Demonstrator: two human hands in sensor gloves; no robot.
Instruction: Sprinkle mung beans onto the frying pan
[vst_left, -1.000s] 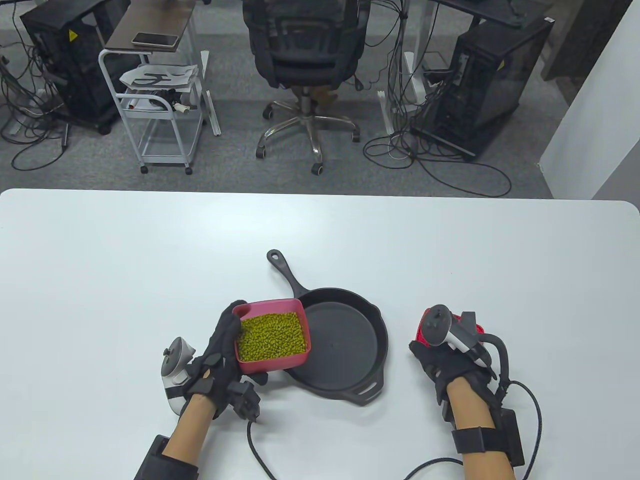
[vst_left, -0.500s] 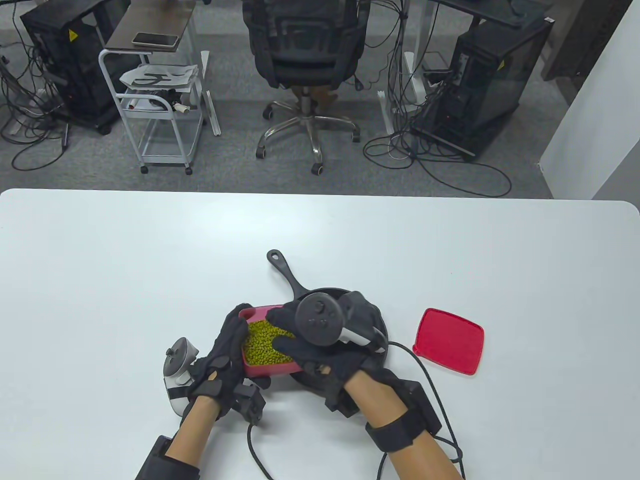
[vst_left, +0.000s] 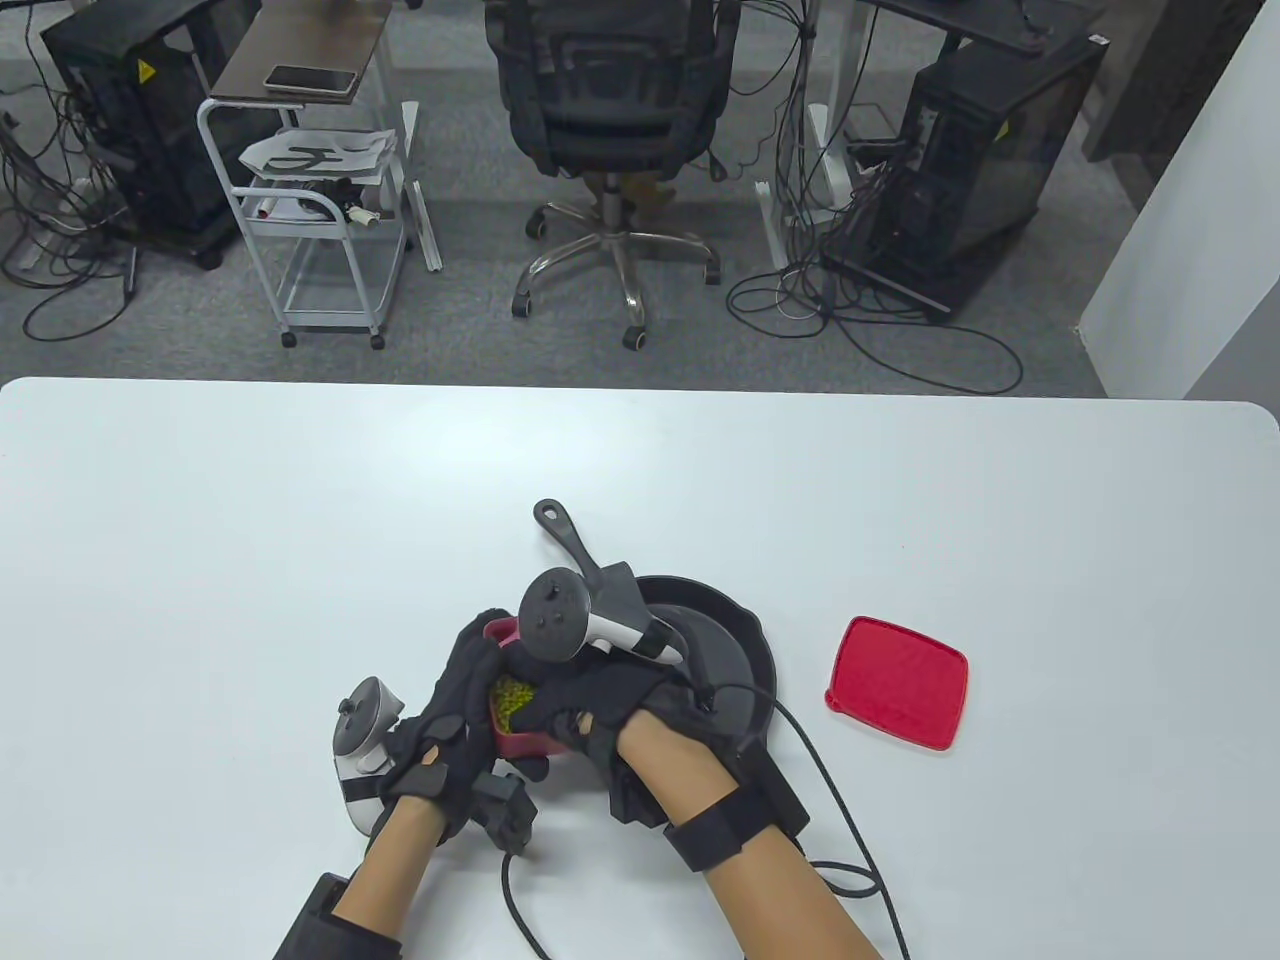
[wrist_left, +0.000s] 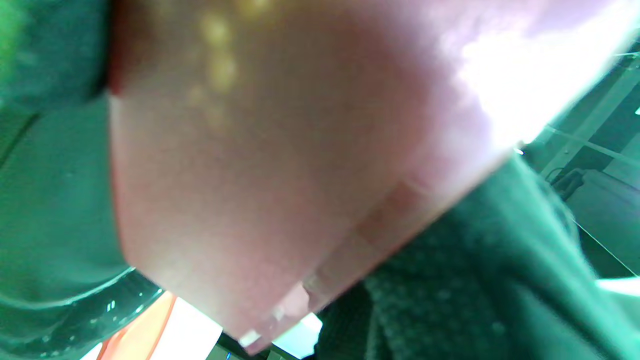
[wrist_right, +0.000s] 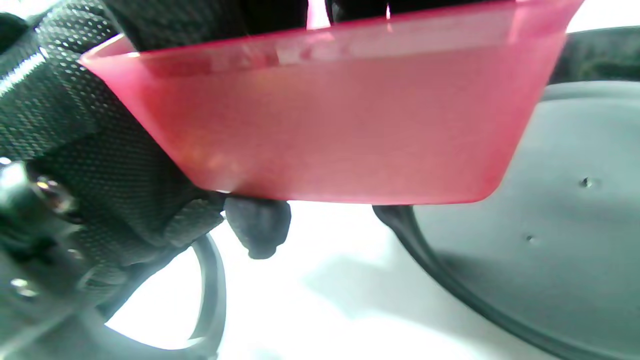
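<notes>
A black cast-iron frying pan (vst_left: 722, 640) lies on the white table, handle pointing to the far left. My left hand (vst_left: 470, 690) grips a pink container (vst_left: 515, 742) of green mung beans (vst_left: 512, 696) and holds it at the pan's left rim. My right hand (vst_left: 565, 708) reaches across into the container and covers most of the beans; its fingertips are hidden. The right wrist view shows the container's pink wall (wrist_right: 340, 120) from the side, the left glove (wrist_right: 85, 130) around it, and the bare pan floor (wrist_right: 565, 190). The left wrist view is filled by the blurred container (wrist_left: 280, 150).
The container's red lid (vst_left: 897, 682) lies flat on the table to the right of the pan. The right glove's cable (vst_left: 840, 800) loops over the table near the front edge. An office chair (vst_left: 610, 120) and a cart (vst_left: 320, 200) stand beyond the table's far edge.
My right hand left the red lid on the table at the right, crossed over the pan and now sits down into the container over the beans. My left hand kept hold of the container.
</notes>
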